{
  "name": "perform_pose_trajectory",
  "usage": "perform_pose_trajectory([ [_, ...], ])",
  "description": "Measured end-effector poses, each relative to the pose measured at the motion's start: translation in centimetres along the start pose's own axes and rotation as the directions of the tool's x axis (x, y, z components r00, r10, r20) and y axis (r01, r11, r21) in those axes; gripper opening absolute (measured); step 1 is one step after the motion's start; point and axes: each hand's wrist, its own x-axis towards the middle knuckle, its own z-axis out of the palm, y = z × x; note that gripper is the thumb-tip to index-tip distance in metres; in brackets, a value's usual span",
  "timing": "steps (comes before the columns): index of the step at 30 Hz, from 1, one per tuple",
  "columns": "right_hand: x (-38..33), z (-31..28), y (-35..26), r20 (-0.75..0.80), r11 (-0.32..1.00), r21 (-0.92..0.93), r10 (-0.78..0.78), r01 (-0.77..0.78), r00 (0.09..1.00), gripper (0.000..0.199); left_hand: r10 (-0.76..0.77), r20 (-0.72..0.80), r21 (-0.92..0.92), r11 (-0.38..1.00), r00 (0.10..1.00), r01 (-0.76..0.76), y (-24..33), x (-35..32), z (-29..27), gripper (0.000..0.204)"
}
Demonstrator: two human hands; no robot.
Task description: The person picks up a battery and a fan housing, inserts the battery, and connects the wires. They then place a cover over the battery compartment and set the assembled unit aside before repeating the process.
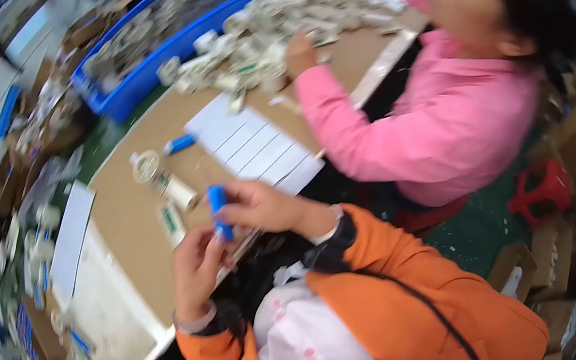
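Observation:
Near the table's front edge, both my hands hold a small blue tube-shaped piece (pixel 216 199) upright. My right hand (pixel 265 203) has its thumb and fingers closed round the middle of it. The thumb and fingertips of my left hand (pixel 195 267) pinch its lower end. Just beyond my hands lie a white cylindrical piece (pixel 181 194) and a white piece with a green label (pixel 172 222). Farther off, a pale ring-shaped roll (pixel 145 166) and another blue piece (pixel 180 143) lie on the brown tabletop (pixel 129 231). The picture is slightly blurred.
A lined white sheet (pixel 255 147) lies to the right. Behind it are a heap of white plastic parts (pixel 277 31) and a blue bin (pixel 127 96) of grey parts. A co-worker in pink (pixel 438 115) reaches over the heap. A red stool (pixel 543 190) and cartons (pixel 548 257) stand at right.

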Motion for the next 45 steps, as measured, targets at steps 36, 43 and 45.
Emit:
perform_pose_trajectory([
  [36,3.9,1.6,2.0,0.131,0.991,0.052,0.115,-0.123,0.985,0.038,-0.063,0.115,-0.216,0.973,0.991,0.087,-0.4,1.5,-2.4,0.012],
  [43,4.1,1.8,2.1,0.103,0.995,0.032,0.088,-0.092,0.991,0.039,-0.058,0.088,-0.221,0.972,0.994,0.076,-0.2,1.3,-1.9,0.011],
  [45,4.1,1.9,2.0,0.107,0.996,0.007,0.093,-0.094,0.99,0.039,-0.075,0.078,-0.164,0.983,0.994,0.087,-0.1,1.3,-1.8,0.011],
])
